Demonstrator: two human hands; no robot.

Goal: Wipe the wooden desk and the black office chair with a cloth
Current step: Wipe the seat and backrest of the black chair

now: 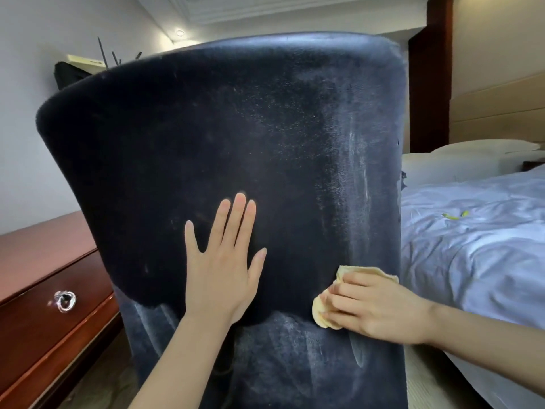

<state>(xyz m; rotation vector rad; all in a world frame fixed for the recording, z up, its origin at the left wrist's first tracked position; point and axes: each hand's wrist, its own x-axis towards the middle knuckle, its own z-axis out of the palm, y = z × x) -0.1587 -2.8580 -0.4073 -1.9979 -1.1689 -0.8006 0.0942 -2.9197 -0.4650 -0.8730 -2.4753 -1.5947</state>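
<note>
Against upright chair back [236, 128], flat left hand [221, 270], cloth [324, 290]

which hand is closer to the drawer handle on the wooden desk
The left hand. It lies flat on the chair back, right of the drawer handle; the right hand, on the cloth, is farther right.
</note>
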